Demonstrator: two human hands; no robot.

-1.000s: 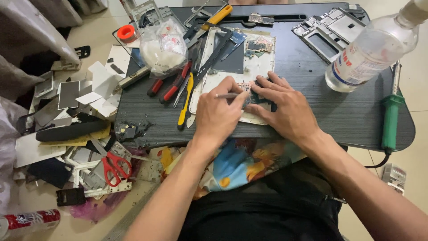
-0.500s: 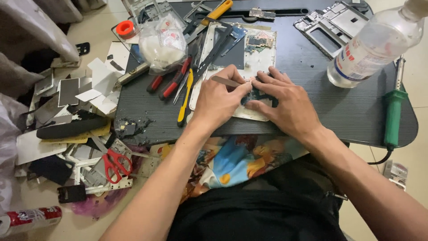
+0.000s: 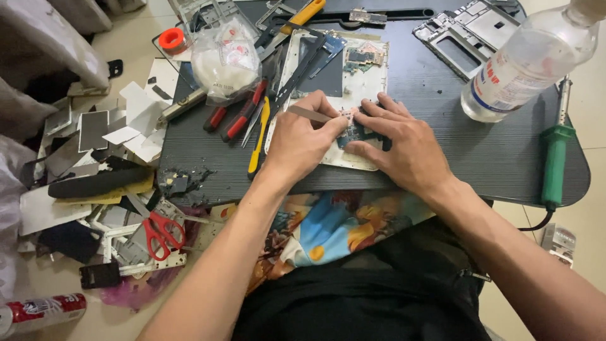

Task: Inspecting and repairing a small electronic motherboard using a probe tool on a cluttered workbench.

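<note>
Pressing down with my right hand [image 3: 404,148], I am steadying a small circuit board [image 3: 353,131] that is lying on the white opened phone shell [image 3: 372,82] in the middle of the dark tabletop [image 3: 454,151]. The right fingers are spread flat and nearly fully open, gripping nothing, only pinning the board from its right side and lower edge. My left hand [image 3: 300,142] is curled closed around a flat metal pry tool [image 3: 310,114], pinched between thumb and forefinger, with its tip pointing at the board's left edge; whether the tip is touching I cannot tell, as my fingers are hiding it.

To do this well, I am judging that the tool should be staying low and nearly flat to the shell, so that it is sliding under rather than digging in, and that the right hand should be bearing down evenly so the board is not skating sideways. Light, short pushes seem safer than one hard lever.

Just left of my left hand, a yellow-handled tool [image 3: 259,136] and red-handled screwdrivers [image 3: 243,117] are lying close by. A clear plastic bottle [image 3: 524,63] is standing to the right, well apart, and a green soldering iron [image 3: 555,158] is resting near the tabletop's right edge.
</note>
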